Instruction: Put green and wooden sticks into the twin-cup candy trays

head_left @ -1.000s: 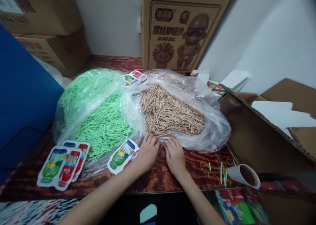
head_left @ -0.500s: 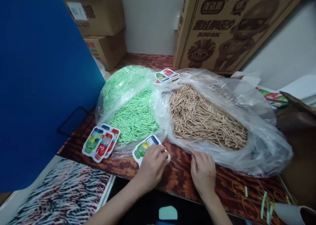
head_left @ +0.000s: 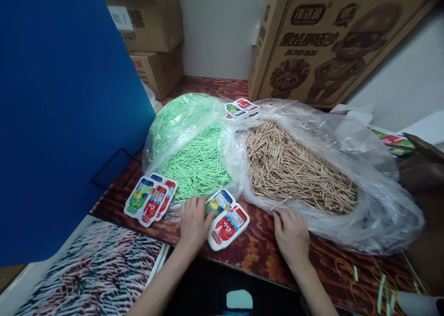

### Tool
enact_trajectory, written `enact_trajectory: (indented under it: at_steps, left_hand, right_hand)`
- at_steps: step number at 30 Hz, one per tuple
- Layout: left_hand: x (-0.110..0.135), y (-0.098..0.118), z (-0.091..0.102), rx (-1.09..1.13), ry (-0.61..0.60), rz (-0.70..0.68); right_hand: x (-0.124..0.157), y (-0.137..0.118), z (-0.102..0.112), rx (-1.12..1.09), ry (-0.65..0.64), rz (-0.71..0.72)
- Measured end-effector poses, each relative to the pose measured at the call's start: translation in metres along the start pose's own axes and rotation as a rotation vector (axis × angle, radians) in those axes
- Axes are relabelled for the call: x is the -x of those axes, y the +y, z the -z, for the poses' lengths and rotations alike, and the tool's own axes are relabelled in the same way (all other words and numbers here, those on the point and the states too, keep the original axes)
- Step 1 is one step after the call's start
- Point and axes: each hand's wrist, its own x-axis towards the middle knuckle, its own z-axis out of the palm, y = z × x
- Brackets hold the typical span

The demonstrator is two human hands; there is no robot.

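My left hand point(head_left: 193, 222) lies on the wooden table point(head_left: 256, 251) with its fingers on the left edge of a white blister pack point(head_left: 227, 220) printed with a green and a red bottle. Just beyond it a clear bag of green sticks point(head_left: 194, 154) lies open. My right hand point(head_left: 290, 233) is curled at the near edge of a clear bag of tan sticks point(head_left: 298, 173), pinching one tan stick that pokes out toward the left. A second set of blister packs point(head_left: 151, 199) lies to the left.
A blue panel point(head_left: 65, 108) stands at the left. Cardboard boxes point(head_left: 152, 39) sit behind it, and a large printed box point(head_left: 333, 39) leans at the back. More packs point(head_left: 241, 109) rest on the bags. Rubber bands and loose green sticks point(head_left: 374, 283) lie at right.
The view swung left. My left hand drew the blister pack out toward me, showing its red half. My right hand moved from the bare table to the tan bag's edge.
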Motion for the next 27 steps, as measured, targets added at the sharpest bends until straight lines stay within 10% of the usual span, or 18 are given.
enact_trajectory:
  at_steps: [13,17,23,27]
  left_hand:
    - [-0.02,-0.017,0.011,0.248,-0.121,0.026]
    - [-0.016,-0.016,0.022,0.579,-0.064,0.053]
    - [-0.01,-0.002,0.034,1.038,-0.182,0.264]
    - [-0.011,0.002,0.035,1.034,-0.349,0.237]
  right_hand:
    - [-0.038,0.019,-0.007,-0.027,-0.001,-0.074]
    - [-0.031,-0.022,0.022,-0.258,0.065,-0.128]
    - [-0.045,-0.097,0.02,-0.94,-0.401,-0.203]
    - [-0.046,-0.108,0.011,-1.033,-0.461,-0.232]
